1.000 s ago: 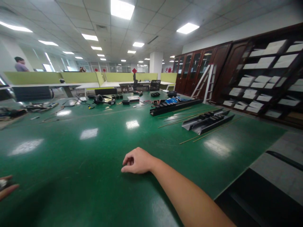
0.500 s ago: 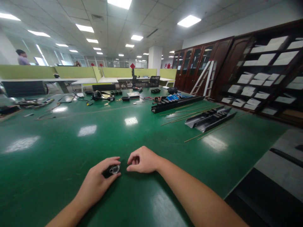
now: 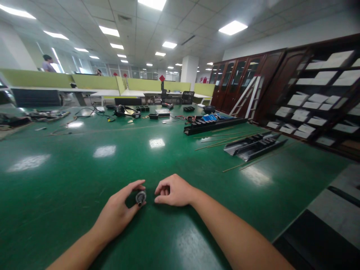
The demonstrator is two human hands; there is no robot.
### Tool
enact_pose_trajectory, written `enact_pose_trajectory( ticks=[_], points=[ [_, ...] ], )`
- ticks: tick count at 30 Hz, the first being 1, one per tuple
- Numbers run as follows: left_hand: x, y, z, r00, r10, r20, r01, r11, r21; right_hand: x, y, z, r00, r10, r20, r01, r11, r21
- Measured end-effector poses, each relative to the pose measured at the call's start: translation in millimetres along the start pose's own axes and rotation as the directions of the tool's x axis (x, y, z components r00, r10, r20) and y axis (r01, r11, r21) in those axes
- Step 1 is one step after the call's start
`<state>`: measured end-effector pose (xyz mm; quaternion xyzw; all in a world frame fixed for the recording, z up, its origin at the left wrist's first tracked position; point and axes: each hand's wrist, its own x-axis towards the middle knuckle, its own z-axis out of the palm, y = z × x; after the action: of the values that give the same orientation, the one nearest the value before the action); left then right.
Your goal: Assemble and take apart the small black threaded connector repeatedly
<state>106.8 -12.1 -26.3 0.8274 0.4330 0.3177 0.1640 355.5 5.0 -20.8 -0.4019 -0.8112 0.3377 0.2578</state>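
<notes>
My left hand is around a small round metal part, grey with a darker, narrow stub at its lower end. The thumb touches the part from below, and the index finger arches above it; any other fingers on it are hidden. Just to the right, my right hand hovers low over the green tabletop. Its fingers are curled, with a small gap between thumb and index finger, and nothing shows between them. The two hands are close but apart.
Black metal channels and thin rods lie to the right. Beyond them sits a longer black channel with blue packets. Cables and a black headset are at the far side. A stepladder leans by the cabinets.
The view has swung slightly left, so the scene sits further right. In my left hand the round part has turned, showing its stub, and the index finger has lifted a little away from it.
</notes>
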Motion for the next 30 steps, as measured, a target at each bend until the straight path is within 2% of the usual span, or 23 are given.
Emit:
enact_pose_trajectory(
  ticks=[5,16,23,30],
  points=[
    [0.9,3.5,-2.1,1.000,0.011,-0.003,-0.011,1.000,0.002,-0.7,0.7,0.7,1.000,0.001,0.010,-0.001,1.000,-0.008],
    [3.1,7.6,-3.4,0.988,0.146,0.054,-0.146,0.989,-0.003,-0.8,-0.6,1.3,1.000,0.009,0.013,-0.008,1.000,-0.016],
    [3.0,4.3,0.3,1.000,0.005,0.026,-0.006,1.000,0.015,-1.2,-1.5,0.8,1.000,-0.003,0.016,0.004,0.999,-0.048],
    [4.4,5.3,-1.3,0.998,-0.015,0.063,0.017,0.999,-0.030,-0.9,-1.0,1.1,1.000,0.007,0.016,-0.006,0.999,-0.046]
  ],
)
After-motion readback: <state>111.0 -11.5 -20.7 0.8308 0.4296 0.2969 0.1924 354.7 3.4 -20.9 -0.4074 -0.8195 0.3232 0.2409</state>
